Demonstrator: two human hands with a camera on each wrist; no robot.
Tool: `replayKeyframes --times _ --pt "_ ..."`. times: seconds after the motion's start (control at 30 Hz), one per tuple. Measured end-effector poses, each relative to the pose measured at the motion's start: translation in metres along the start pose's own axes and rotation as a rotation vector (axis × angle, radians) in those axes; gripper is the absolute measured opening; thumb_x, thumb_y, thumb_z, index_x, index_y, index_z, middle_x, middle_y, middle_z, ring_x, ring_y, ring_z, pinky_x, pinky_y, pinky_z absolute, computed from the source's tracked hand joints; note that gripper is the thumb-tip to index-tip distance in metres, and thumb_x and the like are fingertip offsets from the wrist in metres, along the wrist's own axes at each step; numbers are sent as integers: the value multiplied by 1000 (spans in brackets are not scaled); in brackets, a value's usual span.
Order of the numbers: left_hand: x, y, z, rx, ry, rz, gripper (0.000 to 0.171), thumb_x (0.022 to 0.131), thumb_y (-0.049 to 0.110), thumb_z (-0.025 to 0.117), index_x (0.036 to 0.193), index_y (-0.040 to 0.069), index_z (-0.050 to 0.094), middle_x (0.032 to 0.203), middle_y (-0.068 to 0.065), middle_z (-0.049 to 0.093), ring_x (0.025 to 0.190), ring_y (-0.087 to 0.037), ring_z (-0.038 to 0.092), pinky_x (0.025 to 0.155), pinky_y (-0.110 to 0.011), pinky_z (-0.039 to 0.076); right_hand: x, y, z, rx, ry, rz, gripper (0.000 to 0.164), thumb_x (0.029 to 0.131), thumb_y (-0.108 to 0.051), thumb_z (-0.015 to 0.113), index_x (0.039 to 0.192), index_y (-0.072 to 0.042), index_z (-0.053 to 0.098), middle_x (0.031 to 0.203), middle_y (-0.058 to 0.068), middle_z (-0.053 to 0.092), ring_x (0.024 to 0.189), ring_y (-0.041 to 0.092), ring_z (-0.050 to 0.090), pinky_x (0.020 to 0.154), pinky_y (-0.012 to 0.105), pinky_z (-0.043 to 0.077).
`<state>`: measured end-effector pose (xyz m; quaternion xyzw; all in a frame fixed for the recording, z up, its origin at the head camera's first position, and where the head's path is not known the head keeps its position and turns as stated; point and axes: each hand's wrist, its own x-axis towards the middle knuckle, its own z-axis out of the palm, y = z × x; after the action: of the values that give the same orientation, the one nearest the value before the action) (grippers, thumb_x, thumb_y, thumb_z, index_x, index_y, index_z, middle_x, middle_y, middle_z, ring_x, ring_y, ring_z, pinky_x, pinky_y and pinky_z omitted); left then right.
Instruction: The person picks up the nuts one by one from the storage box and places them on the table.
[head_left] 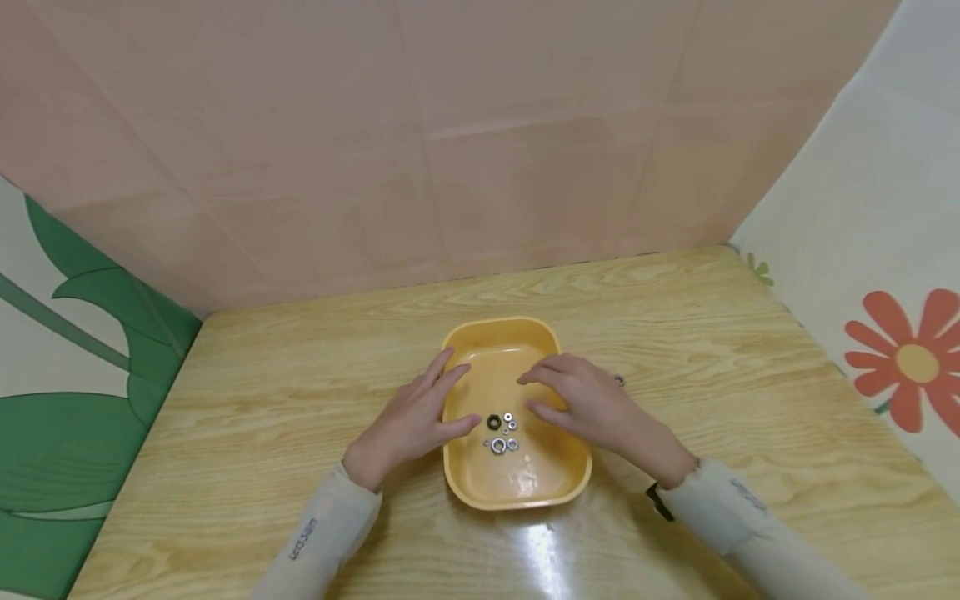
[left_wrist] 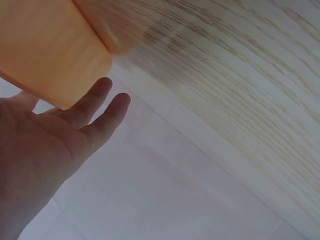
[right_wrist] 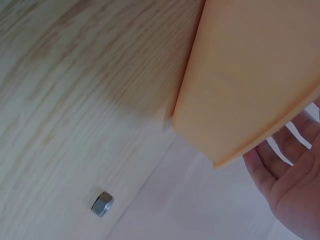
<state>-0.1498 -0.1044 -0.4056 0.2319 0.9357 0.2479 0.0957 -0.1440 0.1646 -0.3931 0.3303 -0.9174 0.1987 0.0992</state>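
Head view shows the left hand (head_left: 411,423) and right hand (head_left: 596,404), fingers spread and pinching nothing, over a yellow tub (head_left: 517,506) whose floor holds small metal nuts (head_left: 498,447), probably light, hard and slippery, best pinched by their flat edges.

On the wood-grained bench (head_left: 262,400), between its left and right edges, you have a yellow tray (head_left: 517,507) holding one dark nut (head_left: 493,422) and a cluster of small silver nuts (head_left: 498,446). Your left grip (head_left: 412,421) is spread at the tray's side toward the bench's left edge, thumb over the inside, and your right grip (head_left: 588,400) reaches over the opposite rim, fingers bent. Another nut (head_left: 619,380) lies just beside that one, toward the bench's right edge.
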Motion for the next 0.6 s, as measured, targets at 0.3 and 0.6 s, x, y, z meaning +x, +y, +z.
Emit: replayKeyframes --times 0.3,0.6 --pt "2 0 1 1 -19 -15 76 93 56 61 155 21 34 169 -5 8 147 -38 31 114 -62 31 2 -5 7 4 -43 -10 26 88 -21 75 111 -10 72 108 5 70 101 24 66 89 43 54" --pt "2 -3 1 4 -11 -5 77 93 55 61 155 20 34 168 -5 9 144 -39 35 112 -60 34 6 -9 14 2 -106 -11 26 90 -24 72 112 -10 72 109 3 69 100 22 66 88 42 54"
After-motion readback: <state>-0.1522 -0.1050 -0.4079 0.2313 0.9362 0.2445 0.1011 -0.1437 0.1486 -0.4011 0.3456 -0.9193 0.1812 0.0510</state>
